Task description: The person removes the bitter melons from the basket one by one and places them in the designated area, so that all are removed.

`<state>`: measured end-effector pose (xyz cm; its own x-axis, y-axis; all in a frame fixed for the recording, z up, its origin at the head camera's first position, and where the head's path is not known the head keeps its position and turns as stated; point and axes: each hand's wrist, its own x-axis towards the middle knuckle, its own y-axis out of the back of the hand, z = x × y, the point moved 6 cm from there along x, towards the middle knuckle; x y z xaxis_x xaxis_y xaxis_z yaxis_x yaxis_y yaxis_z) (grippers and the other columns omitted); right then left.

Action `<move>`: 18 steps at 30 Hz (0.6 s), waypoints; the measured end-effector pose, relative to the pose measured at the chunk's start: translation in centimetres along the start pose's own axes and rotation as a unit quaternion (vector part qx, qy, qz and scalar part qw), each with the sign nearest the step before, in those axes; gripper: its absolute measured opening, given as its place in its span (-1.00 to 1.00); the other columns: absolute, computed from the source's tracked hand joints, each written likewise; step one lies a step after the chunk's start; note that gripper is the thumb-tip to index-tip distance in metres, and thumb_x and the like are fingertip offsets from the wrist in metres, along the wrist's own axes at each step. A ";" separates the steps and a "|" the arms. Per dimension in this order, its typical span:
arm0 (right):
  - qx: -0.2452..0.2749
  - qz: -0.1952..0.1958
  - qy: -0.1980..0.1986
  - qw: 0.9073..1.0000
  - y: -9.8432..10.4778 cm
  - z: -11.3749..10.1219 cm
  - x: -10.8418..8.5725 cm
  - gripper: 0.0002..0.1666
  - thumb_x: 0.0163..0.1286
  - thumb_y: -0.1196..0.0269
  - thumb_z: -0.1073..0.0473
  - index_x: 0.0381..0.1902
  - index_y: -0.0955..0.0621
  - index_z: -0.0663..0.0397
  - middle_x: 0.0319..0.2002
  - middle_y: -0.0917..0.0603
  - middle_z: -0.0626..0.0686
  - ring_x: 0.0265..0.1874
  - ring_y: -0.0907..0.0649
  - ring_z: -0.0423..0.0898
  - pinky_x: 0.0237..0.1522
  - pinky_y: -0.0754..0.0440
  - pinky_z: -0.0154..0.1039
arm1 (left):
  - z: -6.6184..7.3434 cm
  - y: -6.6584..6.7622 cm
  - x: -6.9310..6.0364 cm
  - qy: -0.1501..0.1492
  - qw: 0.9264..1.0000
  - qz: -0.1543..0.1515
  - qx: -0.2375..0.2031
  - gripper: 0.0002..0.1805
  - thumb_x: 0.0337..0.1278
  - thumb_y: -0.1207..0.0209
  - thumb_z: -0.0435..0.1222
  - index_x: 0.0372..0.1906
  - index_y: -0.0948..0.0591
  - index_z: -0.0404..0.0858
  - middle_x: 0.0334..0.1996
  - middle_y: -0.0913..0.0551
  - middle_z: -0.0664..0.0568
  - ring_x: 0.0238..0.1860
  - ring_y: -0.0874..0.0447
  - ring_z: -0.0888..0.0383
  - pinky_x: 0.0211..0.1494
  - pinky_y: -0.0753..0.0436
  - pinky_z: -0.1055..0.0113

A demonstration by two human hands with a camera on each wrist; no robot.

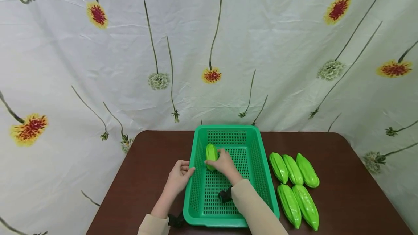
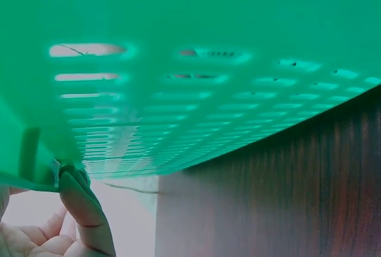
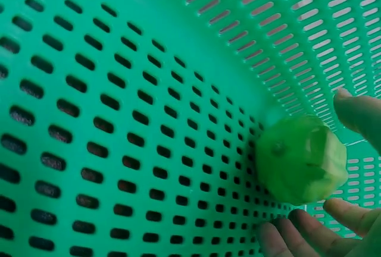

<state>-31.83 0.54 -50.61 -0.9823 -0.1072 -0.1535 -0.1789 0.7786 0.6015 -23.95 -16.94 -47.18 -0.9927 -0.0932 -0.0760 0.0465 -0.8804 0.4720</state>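
A green plastic basket [image 1: 267, 177] with slotted walls stands on the table. My left hand [image 1: 179, 177] holds its left rim, the thumb on top and the other fingers outside; in the left wrist view a finger [image 2: 86, 209] meets the rim from below. Inside the basket, a bright green ridged gourd [image 1: 211, 154] lies on the floor near the left wall. Around it is my right hand [image 1: 224, 162]. In the right wrist view the thumb [image 3: 360, 114] stands apart from the gourd [image 3: 300, 159], and the other fingers are spread close below it.
Several more green gourds [image 1: 294, 169] lie in two rows on the brown table [image 1: 339, 191], right of the basket. A flower-printed white cloth [image 1: 189, 46] hangs behind the table. A dark wrist camera [image 1: 225, 196] is on my right wrist, over the basket.
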 end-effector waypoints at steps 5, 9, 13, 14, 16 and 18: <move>-0.010 0.007 -0.002 1.000 -0.2 -0.1 0.0 -0.15 0.15 -0.47 0.01 0.23 -0.40 0.39 -0.04 -0.55 0.31 -0.13 -0.60 0.14 -0.07 -0.61 0.07 | 0.2 0.0 -0.1 0.000 1.000 -0.002 -0.008 -0.63 0.35 -0.19 -0.26 0.09 -0.47 -0.42 -0.16 -0.60 -0.19 -0.21 -0.64 0.04 -0.23 -0.61 0.23; -0.004 0.012 -0.006 1.000 -0.3 -0.1 0.2 -0.18 0.13 -0.49 0.07 0.20 -0.40 0.40 -0.07 -0.57 0.30 -0.13 -0.61 0.13 -0.07 -0.61 0.06 | 0.2 0.1 -0.2 0.005 1.000 -0.003 -0.011 -0.62 0.35 -0.19 -0.25 0.11 -0.47 -0.42 -0.14 -0.60 -0.19 -0.20 -0.64 0.04 -0.22 -0.61 0.24; 0.010 0.007 -0.007 1.000 -0.4 -0.2 0.3 -0.18 0.12 -0.50 0.09 0.19 -0.40 0.42 -0.07 -0.59 0.31 -0.13 -0.62 0.13 -0.07 -0.62 0.05 | 0.2 0.2 -0.3 0.009 1.000 0.003 -0.009 -0.63 0.35 -0.19 -0.26 0.11 -0.48 -0.42 -0.14 -0.59 -0.19 -0.20 -0.63 0.05 -0.23 -0.60 0.25; 0.015 0.004 -0.011 1.000 -0.4 -0.1 0.3 -0.17 0.12 -0.49 0.10 0.21 -0.39 0.42 -0.06 -0.59 0.31 -0.12 -0.62 0.13 -0.06 -0.62 0.04 | 0.2 0.2 -0.3 0.011 1.000 0.005 -0.010 -0.63 0.34 -0.19 -0.26 0.10 -0.48 -0.41 -0.15 -0.59 -0.18 -0.21 -0.63 0.06 -0.24 -0.59 0.26; 0.023 0.001 -0.015 1.000 -0.4 -0.1 0.3 -0.18 0.13 -0.49 0.12 0.22 -0.39 0.42 -0.05 -0.59 0.32 -0.11 -0.62 0.14 -0.07 -0.63 0.04 | 0.2 0.1 -0.2 0.014 1.000 0.007 -0.012 -0.63 0.34 -0.19 -0.26 0.10 -0.48 -0.40 -0.16 -0.59 -0.16 -0.23 -0.62 0.09 -0.26 -0.58 0.28; 0.031 -0.004 -0.019 0.999 -0.4 0.1 0.3 -0.20 0.14 -0.48 0.15 0.22 -0.39 0.42 -0.04 -0.59 0.32 -0.11 -0.63 0.15 -0.08 -0.63 0.04 | 0.1 0.0 -0.2 0.013 1.000 0.009 -0.012 -0.63 0.34 -0.20 -0.26 0.10 -0.48 -0.41 -0.18 -0.59 -0.15 -0.26 -0.61 0.12 -0.28 -0.57 0.30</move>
<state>-32.08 0.23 -50.94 -0.9777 -0.0906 -0.1892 -0.1820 0.8152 0.5498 -23.76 -16.84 -47.08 -0.9885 -0.1215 -0.0898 0.0681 -0.8890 0.4527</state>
